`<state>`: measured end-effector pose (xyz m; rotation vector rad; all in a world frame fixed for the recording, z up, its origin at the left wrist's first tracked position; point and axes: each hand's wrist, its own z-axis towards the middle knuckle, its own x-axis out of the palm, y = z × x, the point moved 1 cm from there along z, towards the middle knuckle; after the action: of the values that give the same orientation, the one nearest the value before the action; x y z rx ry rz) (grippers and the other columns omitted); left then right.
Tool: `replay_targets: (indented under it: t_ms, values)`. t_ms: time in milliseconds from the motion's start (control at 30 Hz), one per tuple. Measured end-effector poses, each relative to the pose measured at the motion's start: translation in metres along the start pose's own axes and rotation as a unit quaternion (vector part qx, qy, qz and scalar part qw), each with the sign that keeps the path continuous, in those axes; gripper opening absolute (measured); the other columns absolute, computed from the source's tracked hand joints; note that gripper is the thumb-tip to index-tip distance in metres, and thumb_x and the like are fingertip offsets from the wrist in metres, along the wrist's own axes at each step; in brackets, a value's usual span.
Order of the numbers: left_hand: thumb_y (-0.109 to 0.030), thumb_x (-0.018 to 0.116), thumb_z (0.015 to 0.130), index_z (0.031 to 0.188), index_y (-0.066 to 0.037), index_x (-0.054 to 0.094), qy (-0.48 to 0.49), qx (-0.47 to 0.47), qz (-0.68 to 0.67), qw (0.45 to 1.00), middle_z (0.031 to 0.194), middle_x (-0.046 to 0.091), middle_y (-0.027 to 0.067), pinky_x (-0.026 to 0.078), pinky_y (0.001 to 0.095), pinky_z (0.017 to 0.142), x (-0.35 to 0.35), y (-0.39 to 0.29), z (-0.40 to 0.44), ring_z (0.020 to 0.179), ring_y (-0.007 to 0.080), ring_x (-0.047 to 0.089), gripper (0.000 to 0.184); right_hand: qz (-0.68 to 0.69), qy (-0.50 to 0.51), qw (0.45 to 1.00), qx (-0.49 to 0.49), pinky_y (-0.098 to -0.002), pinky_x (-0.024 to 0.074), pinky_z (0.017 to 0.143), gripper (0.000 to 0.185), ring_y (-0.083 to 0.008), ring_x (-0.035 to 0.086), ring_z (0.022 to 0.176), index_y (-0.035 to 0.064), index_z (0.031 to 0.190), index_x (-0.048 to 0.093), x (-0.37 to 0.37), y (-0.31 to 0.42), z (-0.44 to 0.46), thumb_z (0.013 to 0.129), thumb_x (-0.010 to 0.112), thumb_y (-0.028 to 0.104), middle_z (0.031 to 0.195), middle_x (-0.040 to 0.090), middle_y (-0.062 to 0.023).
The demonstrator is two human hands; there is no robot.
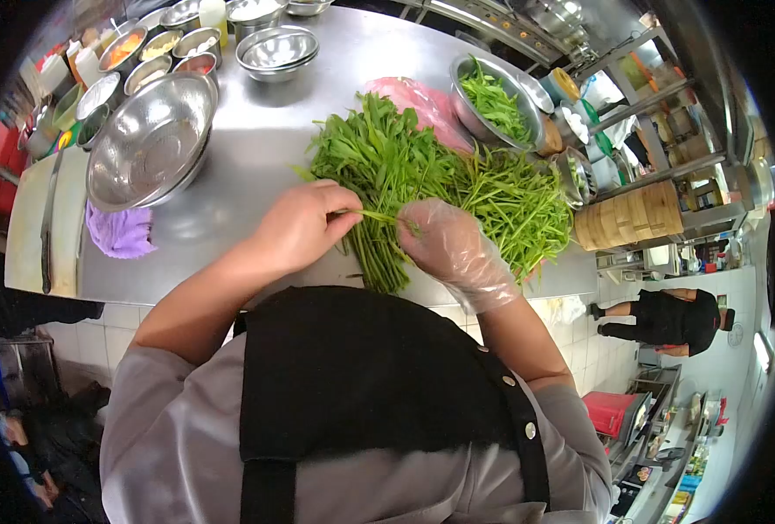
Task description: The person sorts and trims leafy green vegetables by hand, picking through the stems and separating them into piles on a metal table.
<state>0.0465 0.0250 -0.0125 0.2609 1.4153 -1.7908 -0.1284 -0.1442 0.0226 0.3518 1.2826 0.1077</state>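
Observation:
Between my two hands a thin green stem (377, 215) stretches just above the near edge of a large heap of leafy greens (387, 148). My bare left hand (310, 223) pinches one end of it between thumb and finger. My right hand (450, 244), in a clear plastic glove, is closed around the other end. The heap lies on the steel table (256, 166), with long stems pointing toward me and looser stems at its right. Behind it are a pink plastic bag (427, 109) and a steel bowl (495, 100) holding picked leaves.
Nested steel colanders (153, 140) and a purple cloth (121, 231) sit at left, beside a cutting board (29, 231) with a knife (49, 218). Small ingredient bowls (124, 50) fill the back left. Bamboo steamers (629, 217) stand at right. A person in black (680, 321) is farther off.

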Motion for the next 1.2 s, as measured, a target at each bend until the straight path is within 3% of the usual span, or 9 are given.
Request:
replay_targets:
  t_ms: [100,133,233,267,367,667,800,900,1200]
  values:
    - [-0.013,0.073,0.092,0.104,-0.002,0.072,0.000,-0.062,-0.057,0.996,0.095,0.071,0.0143,0.054,0.0380,0.078,0.008,0.008,-0.003,0.086,0.0302,0.069,0.016,0.191,-0.020,0.978,0.088,-0.0406,0.0521,0.067,0.011,-0.0275,0.067,0.071,0.0053,0.091,0.067,0.029,-0.018,-0.004,0.086,0.066,0.014,0.074,0.061,-0.0150]
    - [-0.013,0.072,0.094,0.105,-0.002,0.072,0.006,-0.062,-0.057,0.996,0.095,0.071,0.0137,0.053,0.0359,0.078,0.010,0.011,-0.002,0.086,0.0256,0.069,0.016,0.314,-0.021,0.928,0.197,-0.0349,0.0469,0.062,0.012,-0.0180,0.059,0.066,0.0054,0.091,0.069,0.040,-0.022,-0.004,0.085,0.065,0.015,0.070,0.058,-0.0090]
    - [-0.013,0.073,0.093,0.104,-0.002,0.073,0.000,-0.040,-0.047,0.998,0.095,0.071,0.0134,0.053,0.0346,0.077,0.008,0.008,0.001,0.086,0.0240,0.068,0.016,0.496,-0.068,0.757,0.420,-0.0309,0.0406,0.057,0.011,-0.0134,0.051,0.063,0.0071,0.092,0.068,0.024,-0.026,-0.003,0.085,0.067,0.016,0.069,0.056,-0.0020]
    - [-0.013,0.073,0.093,0.104,-0.002,0.073,-0.018,-0.045,-0.039,0.998,0.096,0.072,0.0134,0.053,0.0342,0.076,0.006,0.008,0.001,0.085,0.0234,0.068,0.016,0.604,-0.150,0.675,0.396,-0.0272,0.0332,0.054,0.009,-0.0107,0.042,0.057,0.0108,0.094,0.066,0.034,-0.032,-0.006,0.088,0.065,0.018,0.068,0.050,0.0035]
    - [-0.014,0.074,0.093,0.105,-0.002,0.073,-0.076,-0.064,0.002,0.995,0.096,0.073,0.0133,0.053,0.0332,0.073,-0.008,0.016,0.001,0.081,0.0223,0.068,0.017,0.740,-0.062,0.571,0.351,-0.0277,0.0330,0.054,0.009,-0.0094,0.039,0.056,0.0116,0.095,0.063,0.017,-0.050,-0.018,0.093,0.062,0.020,0.068,0.046,0.0049]
    - [-0.020,0.070,0.097,0.106,0.000,0.072,-0.119,-0.202,0.088,0.968,0.078,0.068,0.0106,0.050,0.0304,0.069,-0.057,0.036,0.008,0.070,0.0140,0.061,0.022,0.804,-0.063,0.496,0.321,-0.0290,0.0361,0.055,0.012,-0.0134,0.043,0.061,0.0119,0.086,0.057,0.003,-0.054,-0.029,0.095,0.055,0.020,0.079,0.051,0.0012]
    - [-0.019,0.069,0.097,0.106,-0.001,0.071,-0.085,-0.169,0.061,0.980,0.078,0.067,0.0092,0.049,0.0304,0.069,-0.043,0.038,0.020,0.070,0.0132,0.059,0.021,0.783,-0.137,0.435,0.423,-0.0298,0.0378,0.056,0.013,-0.0208,0.056,0.076,0.0109,0.086,0.055,-0.009,-0.039,-0.030,0.094,0.051,0.021,0.097,0.063,-0.0097]
    - [-0.018,0.068,0.097,0.106,-0.001,0.071,-0.041,-0.157,0.059,0.985,0.080,0.068,0.0095,0.049,0.0307,0.069,-0.031,0.027,0.039,0.070,0.0141,0.059,0.020,0.821,-0.118,0.390,0.400,-0.0311,0.0389,0.056,0.013,-0.0259,0.061,0.088,0.0107,0.087,0.054,0.006,-0.064,-0.043,0.094,0.051,0.022,0.113,0.064,-0.0194]
    - [-0.018,0.068,0.096,0.107,0.000,0.069,0.007,-0.094,0.047,0.994,0.083,0.071,0.0122,0.049,0.0326,0.068,-0.009,0.014,0.069,0.069,0.0174,0.060,0.021,0.903,-0.080,0.331,0.263,-0.0307,0.0378,0.049,0.016,-0.0214,0.062,0.079,0.0089,0.092,0.053,0.008,-0.071,-0.057,0.097,0.042,0.020,0.113,0.065,-0.0255]
